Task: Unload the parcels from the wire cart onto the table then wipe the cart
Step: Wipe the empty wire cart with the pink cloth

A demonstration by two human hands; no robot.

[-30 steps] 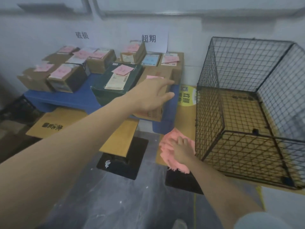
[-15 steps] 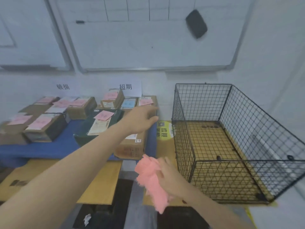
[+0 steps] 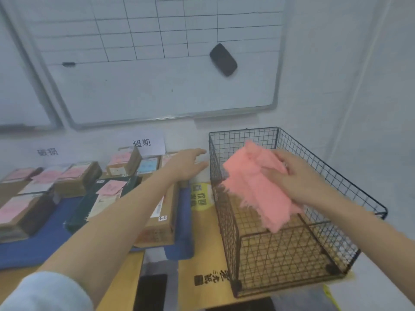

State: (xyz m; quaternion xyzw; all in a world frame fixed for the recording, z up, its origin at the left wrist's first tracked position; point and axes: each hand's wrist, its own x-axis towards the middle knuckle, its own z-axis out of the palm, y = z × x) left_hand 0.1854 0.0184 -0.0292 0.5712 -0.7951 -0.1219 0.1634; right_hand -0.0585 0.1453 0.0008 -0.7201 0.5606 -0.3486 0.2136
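The black wire cart (image 3: 226, 221) stands at the right on flattened cardboard, with no parcels inside it. My right hand (image 3: 298, 176) grips a pink cloth (image 3: 256, 189) and holds it over the cart's open top. My left hand (image 3: 188, 163) reaches forward with fingers spread, close to the cart's left wall and above the parcels (image 3: 157, 225). Several cardboard and dark green parcels with pink labels lie on the blue table (image 3: 36, 248) at the left.
A whiteboard (image 3: 157, 86) with a black eraser (image 3: 223, 59) hangs on the wall behind. Paper signs are stuck to the wall above the parcels. Flattened cardboard (image 3: 202, 272) lies under the cart, and dark floor shows at the bottom.
My right hand has lifted the pink cloth from low beside the cart's front left corner up and right, over the cart. My left hand moved right toward the cart. The view tilted up.
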